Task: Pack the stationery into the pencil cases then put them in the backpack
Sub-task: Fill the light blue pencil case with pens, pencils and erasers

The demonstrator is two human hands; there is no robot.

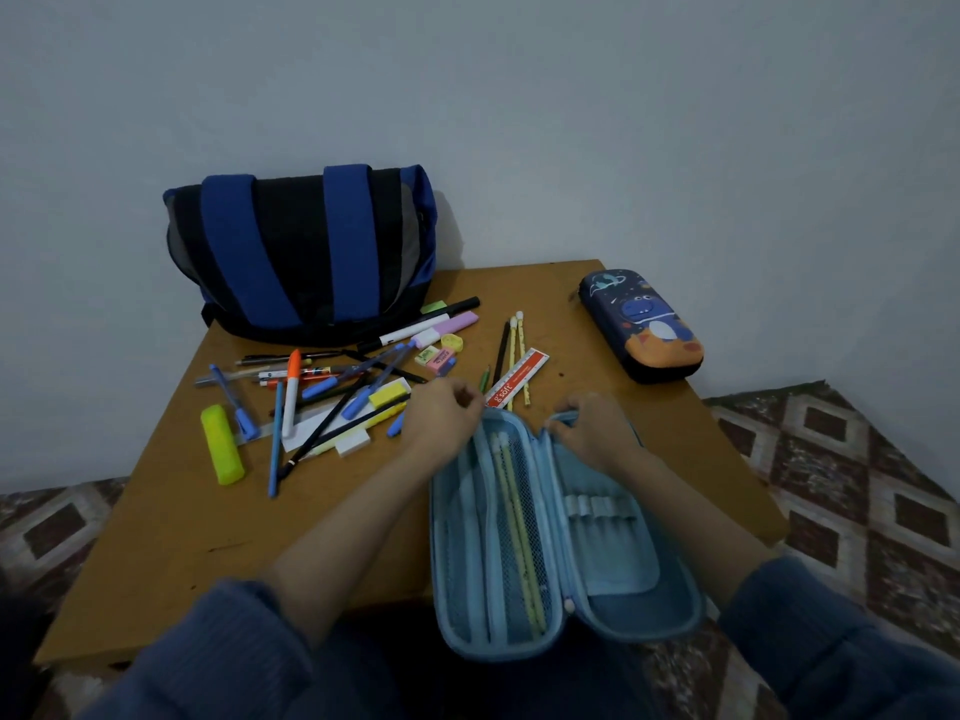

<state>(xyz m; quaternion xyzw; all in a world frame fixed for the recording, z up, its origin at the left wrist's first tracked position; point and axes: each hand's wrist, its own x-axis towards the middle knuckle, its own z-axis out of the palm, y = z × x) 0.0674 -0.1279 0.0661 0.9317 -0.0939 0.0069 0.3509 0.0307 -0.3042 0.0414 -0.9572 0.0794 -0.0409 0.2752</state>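
Head view: right hand grips the rim of the pencil case; left hand curled, grasp unclear.

Orange-brown wooden bench standing before pale grey-blue plain wall, surface showing small dark marks. Brown-and-cream diamond-patterned rug lying on floor, showing right of bench and at lower left, reaching wall.

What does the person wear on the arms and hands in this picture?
The left sleeve and the right sleeve are dark blue ribbed knit, and they leave the forearms bare. The left hand and the right hand wear no gloves; no ring, watch or bracelet shows.
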